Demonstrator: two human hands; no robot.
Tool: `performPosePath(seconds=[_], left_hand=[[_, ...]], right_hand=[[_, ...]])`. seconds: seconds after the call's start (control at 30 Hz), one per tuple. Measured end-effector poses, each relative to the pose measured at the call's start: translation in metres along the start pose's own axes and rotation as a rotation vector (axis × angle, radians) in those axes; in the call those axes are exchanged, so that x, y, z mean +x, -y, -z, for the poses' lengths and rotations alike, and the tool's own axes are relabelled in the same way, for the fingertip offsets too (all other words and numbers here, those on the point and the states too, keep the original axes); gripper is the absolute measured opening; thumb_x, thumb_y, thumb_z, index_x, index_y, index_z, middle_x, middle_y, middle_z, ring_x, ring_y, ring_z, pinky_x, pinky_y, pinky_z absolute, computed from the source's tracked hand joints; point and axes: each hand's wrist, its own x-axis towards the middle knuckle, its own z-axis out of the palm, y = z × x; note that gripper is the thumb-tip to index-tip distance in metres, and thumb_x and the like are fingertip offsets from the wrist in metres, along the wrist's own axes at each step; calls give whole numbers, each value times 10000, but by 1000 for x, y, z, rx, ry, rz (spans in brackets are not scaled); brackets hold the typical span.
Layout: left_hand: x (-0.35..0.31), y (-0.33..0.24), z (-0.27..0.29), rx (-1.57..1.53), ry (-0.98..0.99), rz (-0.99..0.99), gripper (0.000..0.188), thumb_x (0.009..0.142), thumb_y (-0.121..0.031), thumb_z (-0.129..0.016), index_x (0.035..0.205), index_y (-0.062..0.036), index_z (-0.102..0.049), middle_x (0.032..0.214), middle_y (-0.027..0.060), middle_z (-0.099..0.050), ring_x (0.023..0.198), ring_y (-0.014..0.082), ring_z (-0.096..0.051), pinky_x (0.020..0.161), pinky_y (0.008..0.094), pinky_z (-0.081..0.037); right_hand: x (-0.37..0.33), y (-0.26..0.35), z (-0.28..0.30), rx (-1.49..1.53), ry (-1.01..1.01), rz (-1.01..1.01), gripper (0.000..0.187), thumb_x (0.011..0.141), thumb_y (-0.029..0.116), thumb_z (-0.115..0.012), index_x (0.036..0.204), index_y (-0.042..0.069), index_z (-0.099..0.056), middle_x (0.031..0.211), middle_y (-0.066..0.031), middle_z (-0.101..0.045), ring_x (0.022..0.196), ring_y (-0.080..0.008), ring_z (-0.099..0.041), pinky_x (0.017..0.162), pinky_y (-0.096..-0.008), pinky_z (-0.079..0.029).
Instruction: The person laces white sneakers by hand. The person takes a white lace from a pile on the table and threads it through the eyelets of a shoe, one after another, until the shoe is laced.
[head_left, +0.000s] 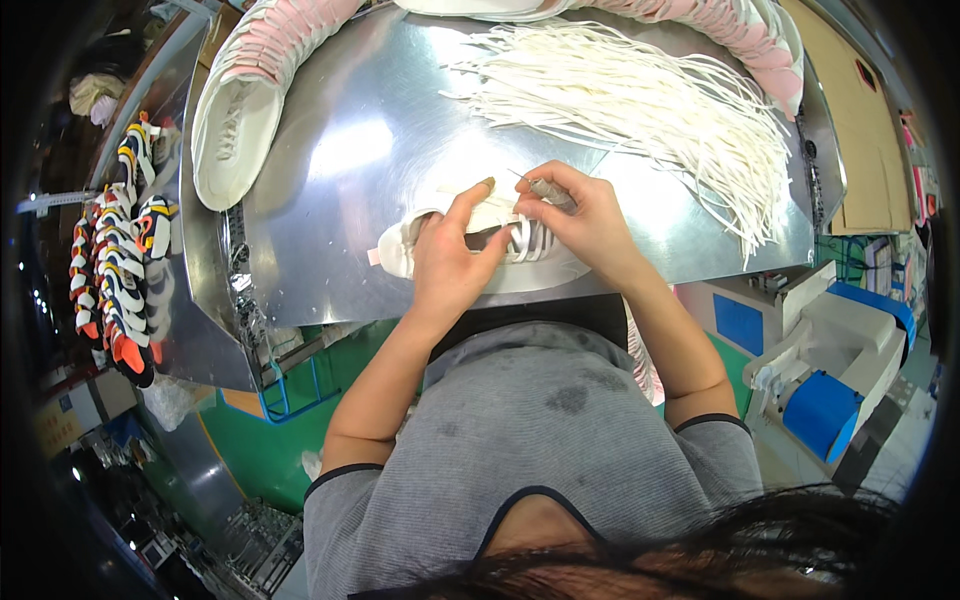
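Left hand, grip half-spread, holds the shoe — right hand pinches a thin-tipped tool.

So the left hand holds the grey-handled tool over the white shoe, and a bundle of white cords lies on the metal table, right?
Not quite: the head view shows the right hand, not the left hand, holding the grey-handled tool over the white shoe. The bundle of white cords does lie on the metal table.

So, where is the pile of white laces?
In the head view, the pile of white laces lies upper right on the metal table, between the right hand and pink shoes.
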Motion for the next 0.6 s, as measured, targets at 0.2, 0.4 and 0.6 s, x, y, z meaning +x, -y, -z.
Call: performPosePath(seconds=[0.2, 0.4, 0.6], left_hand=[[7, -7, 7, -297, 106, 229, 479, 876, -314, -762, 1262, -56, -643, 971, 148, -728, 830, 194, -668, 762, 305, -499], [4, 4, -8, -262, -32, 54, 444, 838, -287, -793, 1198, -58, -671, 816, 113, -713, 697, 176, -636, 680, 298, -477], [4, -12, -1, -145, 10, 133, 433, 818, -165, -808, 1187, 0, -656, 983, 127, -717, 898, 172, -667, 812, 301, -509]], right_hand=[[-2, -9, -11, -194, -32, 129, 183, 866, 132, -734, 1041, 107, -685, 829, -102, -712, 650, -228, -675, 600, -305, -522], [-4, -12, -11, -203, -49, 74, 179, 867, 139, -734, 1037, 111, -686, 839, -83, -712, 664, -226, -684, 606, -313, -536], [-10, -4, -12, -245, -181, 147, 241, 897, 167, -714, 1094, 59, -629, 824, -100, -708, 753, -269, -710, 697, -343, -550]])
